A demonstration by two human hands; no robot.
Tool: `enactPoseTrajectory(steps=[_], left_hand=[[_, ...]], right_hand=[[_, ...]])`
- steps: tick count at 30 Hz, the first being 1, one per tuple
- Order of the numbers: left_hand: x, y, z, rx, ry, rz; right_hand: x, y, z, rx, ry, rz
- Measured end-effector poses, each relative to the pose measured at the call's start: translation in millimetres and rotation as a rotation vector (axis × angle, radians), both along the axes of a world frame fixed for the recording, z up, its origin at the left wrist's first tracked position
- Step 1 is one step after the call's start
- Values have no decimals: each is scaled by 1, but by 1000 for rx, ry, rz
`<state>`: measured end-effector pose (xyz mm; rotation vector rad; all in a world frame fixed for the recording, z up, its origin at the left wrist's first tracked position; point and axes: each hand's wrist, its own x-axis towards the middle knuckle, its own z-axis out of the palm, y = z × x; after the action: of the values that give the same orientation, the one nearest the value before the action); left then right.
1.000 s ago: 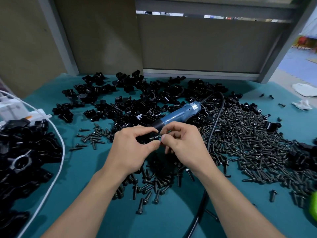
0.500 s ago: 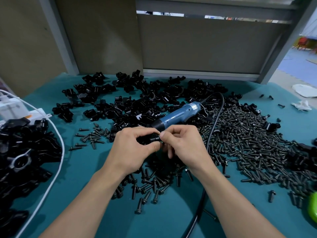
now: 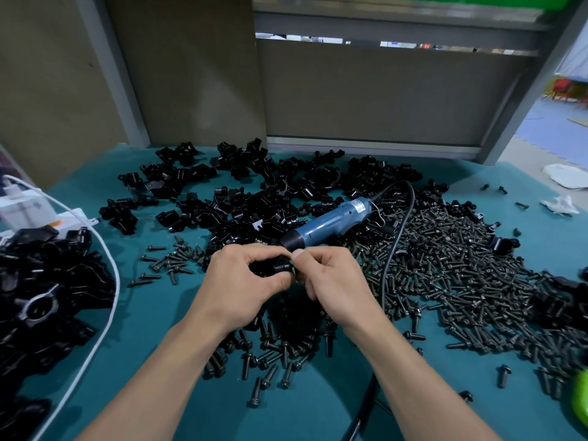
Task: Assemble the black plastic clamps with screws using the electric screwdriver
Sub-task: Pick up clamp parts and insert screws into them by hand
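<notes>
My left hand [image 3: 246, 283] holds a black plastic clamp [image 3: 276, 268] above the middle of the teal table. My right hand [image 3: 337, 281] pinches at the clamp's right end with thumb and forefinger; whatever it holds there is hidden by the fingertips. The blue electric screwdriver [image 3: 331, 222] lies on the table just behind both hands, tip pointing toward me, its black cable [image 3: 394, 246] looping back past my right forearm. Loose black screws [image 3: 461, 275] are heaped to the right and below my hands. Unassembled black clamps [image 3: 241, 198] are spread across the back.
A pile of black clamps [image 3: 41, 294] sits at the left edge, with a white cable [image 3: 105, 316] curving past it and a white power strip [image 3: 28, 208] behind. A crumpled white tissue [image 3: 560, 203] lies far right. A green object [image 3: 580, 399] shows at the lower right corner.
The two hands have stayed together over the same spot; my right fingertips have closed in tighter on the clamp's end. The screwdriver has not moved.
</notes>
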<state>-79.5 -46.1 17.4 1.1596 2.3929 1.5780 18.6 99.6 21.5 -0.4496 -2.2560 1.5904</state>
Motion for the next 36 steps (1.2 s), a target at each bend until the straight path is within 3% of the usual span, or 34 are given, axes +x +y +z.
enactPoseTrajectory(steps=[36], left_hand=[[2,-4,6,-11,-44,-39]], right_hand=[[7,-1,12,50,46,71]])
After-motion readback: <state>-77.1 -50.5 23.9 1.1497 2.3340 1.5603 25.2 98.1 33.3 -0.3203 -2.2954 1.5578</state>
